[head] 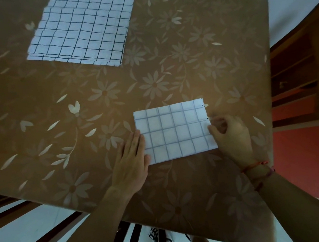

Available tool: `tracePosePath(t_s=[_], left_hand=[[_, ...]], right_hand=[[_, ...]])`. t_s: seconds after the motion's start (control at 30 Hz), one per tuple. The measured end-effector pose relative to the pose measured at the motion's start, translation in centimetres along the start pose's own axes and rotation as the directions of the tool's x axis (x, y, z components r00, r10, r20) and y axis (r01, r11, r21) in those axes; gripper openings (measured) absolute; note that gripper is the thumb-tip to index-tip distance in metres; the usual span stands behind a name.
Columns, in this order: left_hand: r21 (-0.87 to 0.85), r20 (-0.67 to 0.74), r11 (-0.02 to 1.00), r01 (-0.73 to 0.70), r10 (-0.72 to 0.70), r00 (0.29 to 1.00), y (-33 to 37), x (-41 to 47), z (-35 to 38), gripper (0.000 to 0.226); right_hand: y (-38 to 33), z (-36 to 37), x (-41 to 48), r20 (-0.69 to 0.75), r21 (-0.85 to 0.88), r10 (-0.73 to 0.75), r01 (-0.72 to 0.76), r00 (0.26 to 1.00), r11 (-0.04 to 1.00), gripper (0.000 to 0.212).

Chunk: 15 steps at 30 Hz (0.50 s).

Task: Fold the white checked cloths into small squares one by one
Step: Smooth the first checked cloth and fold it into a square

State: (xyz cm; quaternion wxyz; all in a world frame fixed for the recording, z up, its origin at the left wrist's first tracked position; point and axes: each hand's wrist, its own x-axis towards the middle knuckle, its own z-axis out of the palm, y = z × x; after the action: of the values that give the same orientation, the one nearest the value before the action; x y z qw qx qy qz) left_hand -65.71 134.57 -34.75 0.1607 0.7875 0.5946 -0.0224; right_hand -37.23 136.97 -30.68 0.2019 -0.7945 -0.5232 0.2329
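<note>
Lying at the far left of the brown flowered worktop (28, 98) is a stack of white checked cloths (82, 29), spread flat with their edges slightly out of line. Nearer, off the worktop's left edge, the dark slats of a wooden chair (36, 230) show. Toward the near middle, the left grip (131, 161) lies flat with its fingers straight and together, the fingertips pressing down on the left edge of the folded cloth (173, 132). That cloth is a small rectangle in several layers, flat on the worktop near its right side and well apart from the stack. At its right edge the right grip (231, 137) is curled, thumb on top, pinching the layers there. A red string bracelet (257, 165) circles that wrist. Beyond the worktop, on the right, stands a wooden shelf unit (295, 73).
</note>
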Motion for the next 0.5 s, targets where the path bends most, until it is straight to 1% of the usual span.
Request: tracePosePath(t_s=[0.03,0.07,0.1,0.17,0.23,0.27,0.33,0.4,0.5], left_hand=[[0.009,0.0,1.0,-0.001,0.001,1.0,-0.1,0.0,0.1,0.065],[0.017,0.0,1.0,-0.005,0.005,1.0,-0.2,0.0,0.2,0.066],[0.023,0.0,1.0,-0.01,0.01,1.0,-0.3,0.0,0.2,0.066],[0.036,0.003,0.999,-0.011,0.011,1.0,-0.3,-0.1,0.4,0.065],[0.043,0.005,0.999,-0.005,0.004,1.0,-0.4,-0.1,0.6,0.064],[0.041,0.005,0.999,-0.005,0.005,1.0,-0.4,-0.1,0.6,0.064],[0.036,0.01,0.999,-0.022,0.021,1.0,-0.5,-0.1,0.6,0.064],[0.04,0.018,0.999,-0.025,0.025,1.0,-0.6,-0.1,0.7,0.063],[0.028,0.005,0.999,-0.02,0.02,1.0,-0.5,0.0,0.7,0.064]], right_hand=[[-0.4,0.3,-0.7,-0.016,-0.047,-0.092,0.092,0.996,0.995,0.031],[-1.1,0.7,-1.8,0.0,-0.088,-0.206,0.206,0.978,0.975,0.037],[-1.9,1.4,-3.0,0.054,-0.121,-0.308,0.312,0.95,0.942,0.043],[-3.3,3.1,-5.9,0.204,-0.175,-0.446,0.481,0.871,0.859,0.054],[-4.1,5.1,-8.4,0.317,-0.23,-0.563,0.638,0.763,0.735,0.062],[-4.2,6.0,-9.4,0.368,-0.242,-0.591,0.688,0.718,0.684,0.065],[-3.9,7.3,-10.5,0.441,-0.253,-0.608,0.742,0.66,0.621,0.067],[-3.5,8.0,-11.0,0.501,-0.248,-0.595,0.762,0.629,0.598,0.071],[-2.9,8.4,-10.9,0.563,-0.26,-0.56,0.774,0.608,0.578,0.075]])
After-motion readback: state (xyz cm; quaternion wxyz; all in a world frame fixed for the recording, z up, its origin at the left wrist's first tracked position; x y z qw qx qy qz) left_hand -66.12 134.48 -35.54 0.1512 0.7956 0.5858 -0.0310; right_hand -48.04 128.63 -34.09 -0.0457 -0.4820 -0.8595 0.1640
